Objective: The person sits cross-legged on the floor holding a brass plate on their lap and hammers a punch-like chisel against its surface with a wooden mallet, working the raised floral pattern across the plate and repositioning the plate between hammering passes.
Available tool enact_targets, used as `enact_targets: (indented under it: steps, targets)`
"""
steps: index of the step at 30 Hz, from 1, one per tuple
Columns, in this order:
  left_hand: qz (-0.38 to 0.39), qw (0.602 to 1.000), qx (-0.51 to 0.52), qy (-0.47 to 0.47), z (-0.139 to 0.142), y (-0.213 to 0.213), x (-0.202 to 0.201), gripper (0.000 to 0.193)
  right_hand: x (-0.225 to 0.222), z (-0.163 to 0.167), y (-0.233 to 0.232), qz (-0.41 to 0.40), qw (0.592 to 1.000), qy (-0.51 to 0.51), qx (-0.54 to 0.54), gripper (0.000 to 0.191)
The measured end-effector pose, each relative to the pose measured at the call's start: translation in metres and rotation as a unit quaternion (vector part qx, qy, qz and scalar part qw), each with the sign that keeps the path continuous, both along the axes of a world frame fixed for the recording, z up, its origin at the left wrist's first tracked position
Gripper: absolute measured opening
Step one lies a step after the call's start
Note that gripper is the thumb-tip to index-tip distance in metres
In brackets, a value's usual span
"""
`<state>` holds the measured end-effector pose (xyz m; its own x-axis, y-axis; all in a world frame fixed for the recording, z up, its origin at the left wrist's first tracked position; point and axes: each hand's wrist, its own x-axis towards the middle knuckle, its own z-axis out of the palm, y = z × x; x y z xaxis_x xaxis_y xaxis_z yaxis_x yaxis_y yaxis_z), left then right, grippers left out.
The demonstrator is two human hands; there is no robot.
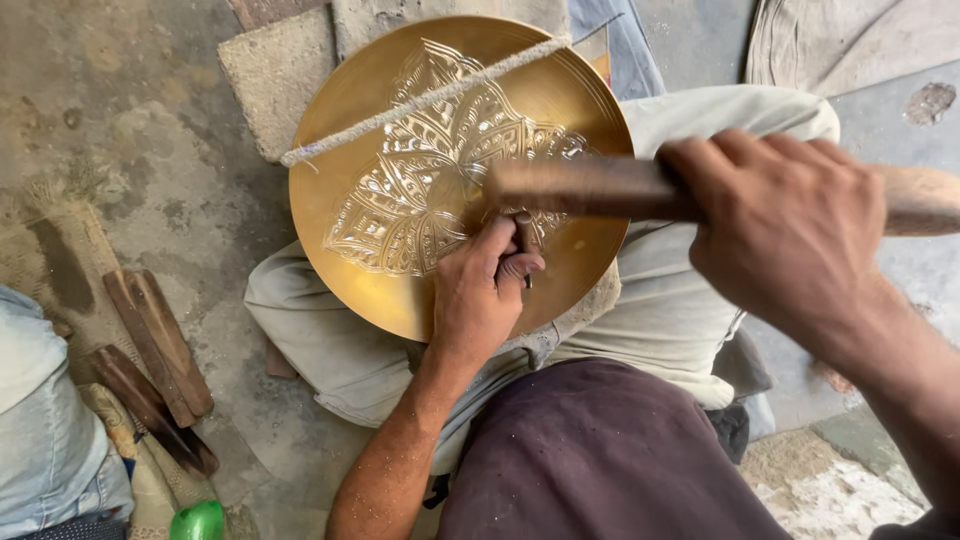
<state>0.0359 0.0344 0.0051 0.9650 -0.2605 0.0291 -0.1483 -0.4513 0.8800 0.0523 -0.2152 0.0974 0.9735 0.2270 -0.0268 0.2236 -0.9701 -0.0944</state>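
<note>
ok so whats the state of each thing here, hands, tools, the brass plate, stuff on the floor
left hand: closed on a small chisel, tip on the plate
right hand: gripping a wooden mallet, raised over the chisel, blurred
brass plate: resting on the person's lap, partly engraved with a floral pattern
cord: stretched taut across the plate
wooden sticks: lying loose on the floor, untouched
green bottle: mostly out of frame

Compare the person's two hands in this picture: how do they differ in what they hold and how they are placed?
The left hand pinches a small chisel and rests on the brass plate; the right hand wraps a wooden mallet and is raised off it. The left hand looks sharp, the mallet blurred. Both are bare.
</note>
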Motion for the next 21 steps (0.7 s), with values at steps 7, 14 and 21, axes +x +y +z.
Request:
enact_targets:
  steps: [7,14,21]
  targets:
    - [-0.02,0.999,-0.015,0.027,0.007,0.001,0.003,0.019,-0.009,0.0,0.001,-0.064,0.988,0.134,-0.035,0.022]
    - [-0.054,0.998,0.004,0.042,0.017,0.005,0.007,0.018,-0.023,0.001,0.0,-0.1,0.965,0.001,0.243,0.029]
    - [-0.096,0.993,-0.021,0.062,0.02,0.006,0.012,0.019,-0.046,-0.002,-0.005,-0.174,0.944,-0.018,0.28,0.038]
